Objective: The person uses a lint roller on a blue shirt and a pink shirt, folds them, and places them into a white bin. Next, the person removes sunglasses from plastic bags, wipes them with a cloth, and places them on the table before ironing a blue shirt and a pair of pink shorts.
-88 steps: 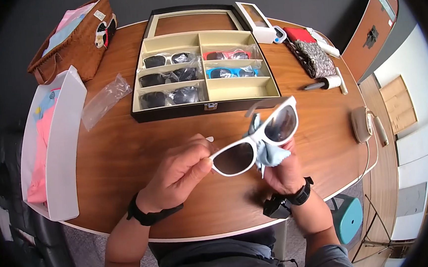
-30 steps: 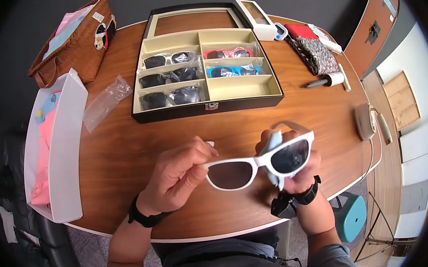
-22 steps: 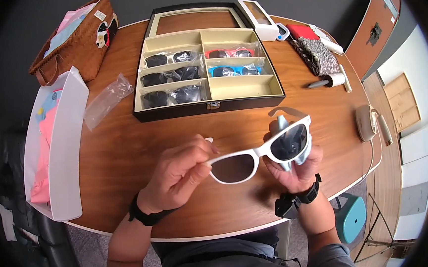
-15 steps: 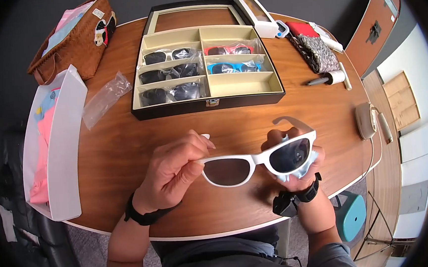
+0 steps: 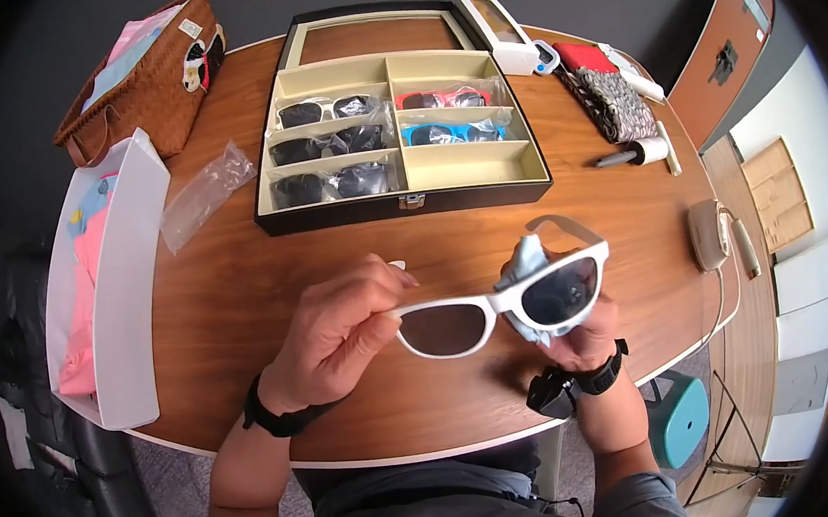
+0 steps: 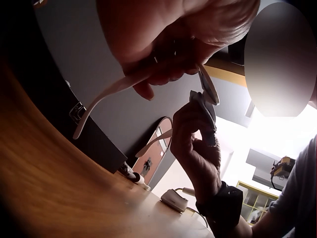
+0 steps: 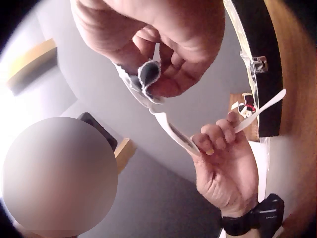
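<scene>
White-framed sunglasses (image 5: 505, 302) with dark lenses are held up over the table, lenses toward the head camera. My left hand (image 5: 335, 331) pinches them at the left hinge, and that temple arm (image 6: 111, 90) sticks out past the fingers in the left wrist view. Behind the other lens, my right hand (image 5: 583, 335) holds a light blue cloth (image 5: 526, 258) against it. In the right wrist view the cloth (image 7: 148, 74) is bunched between the right thumb and fingers at the lens. The lens hides part of the right hand's fingers in the head view.
A display case (image 5: 401, 207) holding several bagged sunglasses lies open behind the hands. To its left are a clear plastic bag (image 5: 206, 196), a white box (image 5: 122, 308) with clothing and a brown basket (image 5: 149, 109). A lint roller (image 5: 649, 151) and a beige device (image 5: 705, 238) are at right.
The sunglasses have turned from a steep slant to nearly level and shifted slightly. Behind the right lens, the right hand and cloth have moved about, with the cloth now showing above the frame.
</scene>
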The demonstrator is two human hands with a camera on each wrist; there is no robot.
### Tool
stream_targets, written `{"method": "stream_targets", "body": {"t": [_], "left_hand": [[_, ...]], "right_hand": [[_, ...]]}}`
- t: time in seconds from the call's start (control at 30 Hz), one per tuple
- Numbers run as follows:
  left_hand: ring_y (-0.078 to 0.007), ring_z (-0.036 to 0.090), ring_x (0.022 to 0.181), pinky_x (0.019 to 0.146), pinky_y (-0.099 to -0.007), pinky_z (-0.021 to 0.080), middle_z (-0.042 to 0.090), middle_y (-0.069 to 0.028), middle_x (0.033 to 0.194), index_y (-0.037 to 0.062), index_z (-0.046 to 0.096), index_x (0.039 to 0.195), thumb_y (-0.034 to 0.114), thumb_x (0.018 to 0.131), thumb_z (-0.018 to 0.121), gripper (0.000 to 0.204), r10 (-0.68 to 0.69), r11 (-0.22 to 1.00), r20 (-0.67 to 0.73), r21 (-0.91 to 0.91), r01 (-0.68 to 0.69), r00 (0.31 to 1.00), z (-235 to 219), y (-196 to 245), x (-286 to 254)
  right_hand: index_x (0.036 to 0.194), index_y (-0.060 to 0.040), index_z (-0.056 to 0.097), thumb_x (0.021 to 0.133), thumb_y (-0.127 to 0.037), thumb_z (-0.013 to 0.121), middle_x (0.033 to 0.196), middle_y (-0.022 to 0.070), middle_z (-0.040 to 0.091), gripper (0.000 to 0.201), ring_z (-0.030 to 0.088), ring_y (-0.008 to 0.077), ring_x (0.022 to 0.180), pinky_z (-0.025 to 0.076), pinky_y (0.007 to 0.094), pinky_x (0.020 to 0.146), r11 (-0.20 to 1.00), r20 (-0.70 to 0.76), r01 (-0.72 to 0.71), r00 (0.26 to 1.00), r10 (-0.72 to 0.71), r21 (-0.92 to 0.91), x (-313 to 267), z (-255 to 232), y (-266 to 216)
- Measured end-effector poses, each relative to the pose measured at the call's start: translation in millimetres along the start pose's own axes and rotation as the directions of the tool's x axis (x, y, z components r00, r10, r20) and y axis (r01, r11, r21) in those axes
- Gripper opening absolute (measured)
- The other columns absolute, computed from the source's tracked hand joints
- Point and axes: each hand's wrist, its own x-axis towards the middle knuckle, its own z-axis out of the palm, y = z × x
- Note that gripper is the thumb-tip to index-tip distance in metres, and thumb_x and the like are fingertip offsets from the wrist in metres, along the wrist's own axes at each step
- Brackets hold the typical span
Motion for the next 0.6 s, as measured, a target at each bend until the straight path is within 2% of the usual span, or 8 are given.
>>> {"method": "stream_targets", "body": {"t": [0.07,0.17,0.37,0.43,0.47,0.5,0.57,0.6], "left_hand": [[-0.0271,0.054,0.074,0.088,-0.0429,0.049,0.052,-0.0097,0.075,-0.0015,0.053,0.083,0.010,0.096,0.056,0.018,0.022,1.000,0.021,0.007,-0.022,1.000,1.6,1.1,0.0],[-0.0268,0.053,0.073,0.088,-0.0432,0.049,0.051,-0.0094,0.074,-0.0012,0.053,0.083,0.010,0.096,0.056,0.018,-0.012,1.000,-0.025,0.009,0.012,1.000,-6.5,1.4,1.0],[-0.0272,0.053,0.073,0.086,-0.0431,0.050,0.051,-0.0105,0.075,-0.0008,0.054,0.083,0.010,0.096,0.057,0.017,0.024,1.000,-0.002,0.016,-0.024,1.000,-1.2,-0.5,0.3],[-0.0276,0.054,0.074,0.085,-0.0429,0.050,0.051,-0.0110,0.076,-0.0009,0.054,0.084,0.011,0.096,0.057,0.017,0.050,0.998,0.015,0.024,-0.050,0.999,4.6,-0.1,0.3],[-0.0263,0.054,0.074,0.086,-0.0452,0.050,0.053,-0.0107,0.077,-0.0009,0.054,0.084,0.018,0.098,0.054,0.024,0.036,0.999,0.036,0.034,-0.037,0.999,8.0,0.8,-0.6],[-0.0250,0.055,0.074,0.086,-0.0476,0.051,0.055,-0.0103,0.077,-0.0009,0.054,0.083,0.025,0.101,0.051,0.032,0.023,0.999,0.054,0.045,-0.025,0.998,9.3,1.3,-1.1],[-0.0246,0.055,0.075,0.083,-0.0443,0.050,0.056,-0.0111,0.079,-0.0008,0.055,0.084,0.025,0.101,0.051,0.031,0.027,0.999,0.058,0.040,-0.030,0.998,6.2,0.8,-1.3],[-0.0248,0.055,0.074,0.078,-0.0392,0.049,0.056,-0.0114,0.080,-0.0011,0.055,0.085,0.018,0.100,0.053,0.024,0.011,0.999,0.007,0.032,-0.011,1.000,4.2,2.2,-0.8]], "right_hand": [[0.105,0.0022,0.065,0.079,-0.021,0.064,0.119,0.0236,0.057,0.035,0.061,0.0320,0.100,0.054,0.0407,0.083,0.976,0.207,-0.002,0.977,-0.043,0.217,3.1,-11.8,0.1],[0.100,0.0002,0.065,0.077,-0.022,0.059,0.117,0.0238,0.057,0.033,0.061,0.0343,0.097,0.054,0.0415,0.083,0.915,0.080,0.012,0.996,-0.048,0.403,0.0,-3.5,-5.1],[0.109,-0.0011,0.063,0.085,-0.014,0.062,0.115,0.0171,0.065,0.028,0.067,0.0283,0.099,0.057,0.0380,0.083,0.941,-0.002,-0.190,0.980,0.199,0.279,-6.4,-6.2,4.1],[0.112,0.0017,0.061,0.080,-0.035,0.072,0.102,0.0178,0.061,0.050,0.061,0.0209,0.073,0.050,0.0286,0.062,0.970,-0.067,-0.067,0.996,0.053,-0.235,-0.5,2.9,17.1],[0.102,0.0017,0.065,0.080,-0.029,0.076,0.092,0.0161,0.063,0.039,0.062,0.0213,0.078,0.048,0.0287,0.066,0.818,0.283,0.153,0.959,0.013,-0.555,9.3,5.6,4.1],[0.096,0.0021,0.068,0.080,-0.027,0.078,0.090,0.0154,0.065,0.035,0.062,0.0214,0.082,0.047,0.0293,0.068,0.886,0.333,0.231,0.938,-0.093,-0.403,12.7,11.4,12.7],[0.096,0.0048,0.070,0.084,0.007,0.060,0.095,0.0114,0.068,0.015,0.064,0.0186,0.087,0.051,0.0301,0.076,0.760,0.464,0.256,0.883,0.067,-0.597,21.3,11.4,2.5],[0.098,0.0028,0.070,0.082,0.010,0.058,0.094,0.0108,0.069,0.022,0.064,0.0169,0.087,0.050,0.0300,0.078,0.764,0.034,-0.045,0.996,0.087,-0.644,-3.7,21.5,17.0]]}}
